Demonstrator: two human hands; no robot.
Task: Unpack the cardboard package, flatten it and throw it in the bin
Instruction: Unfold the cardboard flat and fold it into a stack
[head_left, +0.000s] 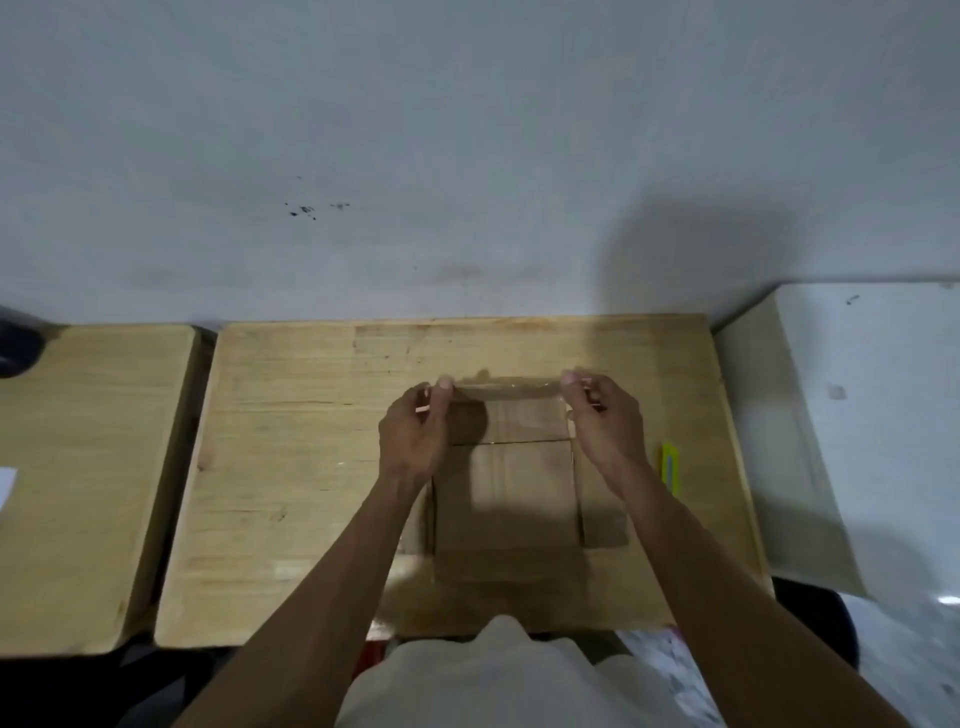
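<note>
Head view: hands (506, 421) pinching box (506, 499) flap.

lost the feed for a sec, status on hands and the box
Left hand and right hand both pinching far flap of cardboard box. Box on wooden table, flaps spread open. Yellow cutter lies right of box, apart.

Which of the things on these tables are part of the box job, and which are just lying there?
Part of the job:
- cardboard box, opened out on the middle table
- left hand and right hand, pinching its far flap
- yellow cutter, beside the box

Just lying about:
- dark object, far left
- white paper, left edge
</note>
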